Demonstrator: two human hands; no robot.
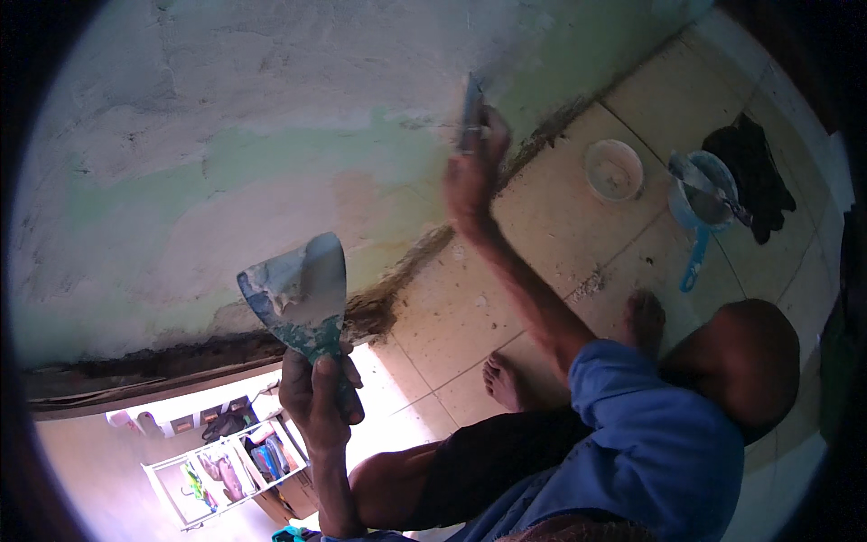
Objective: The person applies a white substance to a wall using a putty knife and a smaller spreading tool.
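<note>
The left hand (314, 393) is gripping a wide putty knife (322, 278) by its green handle; the blade is pointing away from the person and carrying pale filler (282, 287). The right hand (472, 181) is gripping a flat-bladed scraper (470, 113) at the patchy green-and-white wall (271, 190) (blur is hiding whether its edge is touching). On the tiled floor (528, 257), a round bowl (614, 170) is standing near a blue-handled dipper (694, 256). Another spatula (700, 185) is lying across the dipper, just beside a crumpled black sheet (763, 181).
</note>
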